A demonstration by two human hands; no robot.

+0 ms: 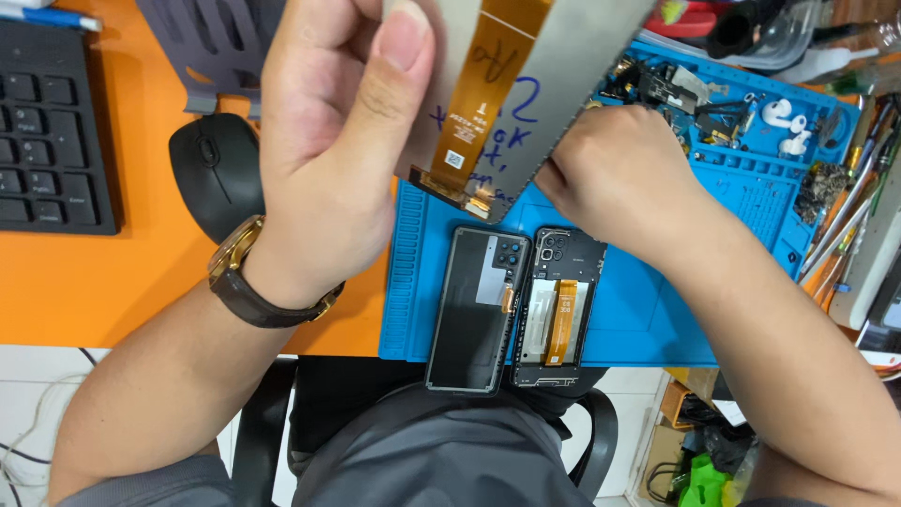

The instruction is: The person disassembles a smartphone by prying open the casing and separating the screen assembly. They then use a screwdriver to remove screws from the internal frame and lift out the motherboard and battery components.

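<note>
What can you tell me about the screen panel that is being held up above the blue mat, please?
The screen panel shows its flat, grey, metallic-looking back, crossed by an orange flex ribbon ending in a connector at the lower edge. Blue handwriting marks it. It is tilted, raised above the blue mat; the left hand grips one side, the right hand touches its lower edge.
</note>
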